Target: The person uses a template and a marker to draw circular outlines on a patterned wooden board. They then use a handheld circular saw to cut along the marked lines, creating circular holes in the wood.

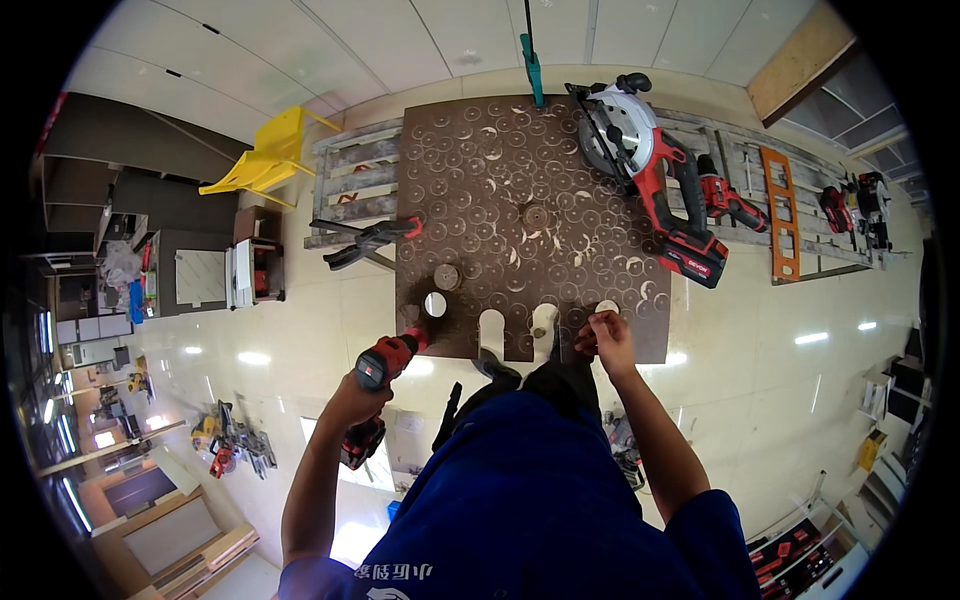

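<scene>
My left hand point(368, 400) is closed round the handle of a red and black cordless drill point(385, 362). The drill's front end points at the near left corner of a dark brown board point(470, 180) marked with many circular cuts. A round hole point(435, 304) goes through the board just beyond the drill, with dark dust around it. Beside that hole lies a small round disc point(447, 277). My right hand point(610, 343) is over the near right edge, fingers loosely bent and apart, close to another pale round hole point(607, 307). Two rounded notches cut into the near edge between my hands.
A circular saw point(630, 140) rests on the board's far right corner, with a second drill point(722, 198) and an orange slotted bar point(780, 215) beyond it. A black clamp point(372, 241) grips the left edge, a teal clamp point(531, 70) the far edge. A yellow chair point(268, 158) stands left.
</scene>
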Motion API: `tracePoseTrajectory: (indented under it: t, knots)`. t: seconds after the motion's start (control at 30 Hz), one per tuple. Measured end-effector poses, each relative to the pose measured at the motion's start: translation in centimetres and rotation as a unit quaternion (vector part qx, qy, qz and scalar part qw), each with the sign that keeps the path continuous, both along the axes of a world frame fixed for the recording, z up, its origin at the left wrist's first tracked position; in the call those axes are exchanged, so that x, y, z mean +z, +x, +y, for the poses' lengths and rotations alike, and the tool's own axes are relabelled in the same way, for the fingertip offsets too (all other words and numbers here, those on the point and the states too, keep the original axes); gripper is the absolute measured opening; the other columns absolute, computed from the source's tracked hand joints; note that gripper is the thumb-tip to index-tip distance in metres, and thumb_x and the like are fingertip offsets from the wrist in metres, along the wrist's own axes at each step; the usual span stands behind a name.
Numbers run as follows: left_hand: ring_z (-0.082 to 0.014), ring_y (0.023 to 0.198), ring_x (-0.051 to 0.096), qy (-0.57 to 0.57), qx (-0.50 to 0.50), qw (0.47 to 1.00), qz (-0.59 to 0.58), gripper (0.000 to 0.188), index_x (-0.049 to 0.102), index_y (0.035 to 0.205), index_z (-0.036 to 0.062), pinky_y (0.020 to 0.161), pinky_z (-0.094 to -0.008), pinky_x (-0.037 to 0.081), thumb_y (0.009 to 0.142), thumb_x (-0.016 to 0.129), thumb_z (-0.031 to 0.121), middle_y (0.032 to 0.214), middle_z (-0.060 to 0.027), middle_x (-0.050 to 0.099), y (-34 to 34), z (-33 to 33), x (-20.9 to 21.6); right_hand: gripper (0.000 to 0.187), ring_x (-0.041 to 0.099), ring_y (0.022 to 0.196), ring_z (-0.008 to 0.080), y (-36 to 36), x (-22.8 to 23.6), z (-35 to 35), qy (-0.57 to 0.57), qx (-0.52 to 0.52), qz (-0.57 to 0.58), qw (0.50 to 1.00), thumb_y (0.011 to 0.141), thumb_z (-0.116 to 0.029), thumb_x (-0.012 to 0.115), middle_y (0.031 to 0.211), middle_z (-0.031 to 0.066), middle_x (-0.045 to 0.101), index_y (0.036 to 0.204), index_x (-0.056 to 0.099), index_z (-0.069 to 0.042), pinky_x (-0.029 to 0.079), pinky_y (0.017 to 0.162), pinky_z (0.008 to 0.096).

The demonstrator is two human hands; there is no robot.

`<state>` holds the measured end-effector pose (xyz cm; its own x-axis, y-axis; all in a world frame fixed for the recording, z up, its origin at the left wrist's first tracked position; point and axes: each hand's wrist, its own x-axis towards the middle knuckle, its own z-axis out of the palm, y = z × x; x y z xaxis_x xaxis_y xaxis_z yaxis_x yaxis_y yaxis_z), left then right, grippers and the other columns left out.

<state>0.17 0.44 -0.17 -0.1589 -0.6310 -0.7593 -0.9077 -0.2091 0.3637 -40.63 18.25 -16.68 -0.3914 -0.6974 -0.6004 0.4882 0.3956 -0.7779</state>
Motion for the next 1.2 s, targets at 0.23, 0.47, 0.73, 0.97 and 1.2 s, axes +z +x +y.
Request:
tracePoseTrajectory:
  t: [0.23,0.47,0.73,0.97,1.2]
  knots:
    - [-0.0153,0.065,0.065,0.003,-0.009,0.997,0.082,0.028,0.06,0.103,0.002,0.061,-0.0351,0.055,0.078,0.07,0.011,0.075,-0.0051,0.066,-0.4,1.3,-1.7,0.015,0.071,0.062,0.0203,0.1,0.1,-0.4,0.005,-0.007,-0.001,1.0,0.102,-0.022,0.059,0.082,0.0074,0.069,0.103,0.058,-0.007,0.053,0.051,0.0278]
    - [-0.0191,0.066,0.068,-0.058,0.009,0.997,0.039,0.029,0.061,0.101,-0.0002,0.064,-0.037,0.057,0.076,0.07,0.012,0.077,-0.0095,0.068,0.1,1.7,-1.4,0.016,0.07,0.062,0.0203,0.1,-0.2,-0.3,0.01,-0.005,0.009,1.0,0.102,-0.021,0.059,0.082,0.0078,0.068,0.103,0.057,-0.006,0.052,0.051,0.0275]
    - [-0.0171,0.07,0.067,0.012,0.007,0.999,0.045,0.029,0.062,0.105,0.0012,0.065,-0.0353,0.056,0.078,0.068,0.011,0.081,-0.0083,0.068,-2.0,2.6,0.3,0.014,0.071,0.063,0.0195,0.0,-0.2,-0.2,-0.005,-0.006,0.015,1.0,0.101,-0.021,0.059,0.079,0.0074,0.069,0.102,0.057,-0.006,0.052,0.051,0.0262]
    - [-0.0302,0.069,0.069,-0.092,-0.028,0.994,0.06,0.027,0.061,0.098,-0.0009,0.069,-0.042,0.056,0.076,0.067,0.014,0.078,-0.0169,0.067,-2.8,2.6,-1.2,0.012,0.071,0.064,0.0198,0.0,-0.1,-0.2,0.002,-0.001,0.008,1.0,0.101,-0.019,0.059,0.081,0.0074,0.069,0.101,0.058,-0.007,0.053,0.052,0.0268]
    - [-0.0327,0.069,0.069,-0.062,-0.05,0.996,-0.037,0.024,0.064,0.092,-0.001,0.069,-0.0419,0.056,0.075,0.067,0.015,0.072,-0.0164,0.068,-3.2,2.2,1.6,0.01,0.071,0.063,0.0201,0.0,-0.2,-0.2,0.006,0.0,0.005,1.0,0.101,-0.018,0.059,0.081,0.0072,0.069,0.102,0.059,-0.008,0.053,0.052,0.0275]
